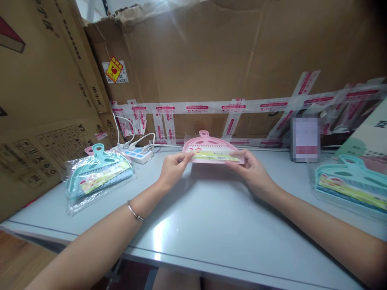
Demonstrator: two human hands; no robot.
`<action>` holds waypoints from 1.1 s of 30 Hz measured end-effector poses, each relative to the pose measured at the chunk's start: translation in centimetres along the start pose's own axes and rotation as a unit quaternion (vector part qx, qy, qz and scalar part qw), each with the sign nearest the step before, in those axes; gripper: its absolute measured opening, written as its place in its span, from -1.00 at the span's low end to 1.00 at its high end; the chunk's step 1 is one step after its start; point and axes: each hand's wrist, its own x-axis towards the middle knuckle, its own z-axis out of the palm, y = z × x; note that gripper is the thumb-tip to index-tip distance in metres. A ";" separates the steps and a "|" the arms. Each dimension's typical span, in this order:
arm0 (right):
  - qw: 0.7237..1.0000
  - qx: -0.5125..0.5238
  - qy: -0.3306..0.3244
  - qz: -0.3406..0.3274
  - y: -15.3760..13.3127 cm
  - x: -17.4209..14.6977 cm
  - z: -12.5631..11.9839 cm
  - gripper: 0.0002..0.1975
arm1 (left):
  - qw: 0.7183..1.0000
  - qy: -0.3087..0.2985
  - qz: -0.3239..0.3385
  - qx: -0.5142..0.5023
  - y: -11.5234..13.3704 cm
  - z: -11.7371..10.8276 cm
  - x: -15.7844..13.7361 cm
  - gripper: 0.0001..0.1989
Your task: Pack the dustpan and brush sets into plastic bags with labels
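Observation:
A pink dustpan (208, 141) with a short looped handle is held near the back of the table, a yellow-green label strip along its near edge. Thin clear film seems to cover it. My left hand (173, 171) pinches its left front corner between thumb and fingers. At the right front corner, my right hand (252, 173) grips it the same way. The handle points away from me. Whether the pan's underside touches the table I cannot tell.
To the left lies a bagged turquoise dustpan (99, 171); another turquoise dustpan (356, 177) lies at the right. Behind are a white power strip (137, 154), a phone-like device (306, 137) with a blurred screen, and a large taped cardboard box (196, 60). The grey table (211, 225) has its edge near me.

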 end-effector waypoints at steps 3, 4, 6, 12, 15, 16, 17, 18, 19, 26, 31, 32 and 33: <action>0.997 0.001 0.074 -0.027 0.1 0.2 -0.1 -0.70 | 1.000 -0.014 0.016 -0.021 0.4 0.2 -0.3 -0.63; 0.996 0.004 0.082 -0.037 0.1 0.2 -0.1 -0.74 | 0.999 -0.020 0.013 -0.042 0.6 0.2 -0.3 -0.56; 0.996 0.031 0.069 -0.039 -0.2 0.3 -0.3 -0.64 | 0.994 -0.037 -0.009 -0.102 0.9 0.1 -0.1 -0.27; 0.995 0.092 -0.026 0.019 -0.1 0.6 -0.7 -0.20 | 0.978 -0.135 -0.080 -0.137 -0.4 0.3 0.3 -0.02; 0.995 0.069 -0.047 0.051 0.4 0.6 -0.4 -0.47 | 0.983 -0.143 -0.029 -0.114 -0.7 0.6 0.1 -0.22; 0.997 0.047 -0.036 0.052 0.5 0.6 -0.3 -0.49 | 0.983 -0.142 -0.036 -0.109 -0.6 0.7 0.0 -0.25; 0.999 0.018 -0.017 0.049 0.5 0.5 -0.1 -0.49 | 0.983 -0.143 -0.052 -0.106 -0.4 0.8 -0.1 -0.26; 0.999 -0.016 0.006 0.042 0.5 0.4 0.1 -0.46 | 0.982 -0.145 -0.066 -0.106 -0.2 0.8 -0.2 -0.27; 0.998 -0.051 0.026 0.037 0.4 0.3 0.2 -0.42 | 0.980 -0.149 -0.076 -0.107 0.0 0.8 -0.3 -0.28; 0.996 -0.074 0.005 0.049 0.3 0.3 -0.2 -0.58 | 0.970 -0.187 -0.065 -0.141 0.0 0.4 0.1 -0.30; 0.997 -0.063 -0.018 0.050 0.6 0.7 -0.7 -0.65 | 0.977 -0.181 -0.012 -0.117 -0.5 -0.1 0.7 -0.35; 0.996 -0.065 -0.019 0.050 0.6 0.7 -0.7 -0.65 | 0.976 -0.181 -0.019 -0.120 -0.4 -0.1 0.7 -0.35; 0.996 -0.067 -0.021 0.050 0.5 0.7 -0.7 -0.64 | 0.975 -0.182 -0.032 -0.126 -0.2 -0.1 0.6 -0.36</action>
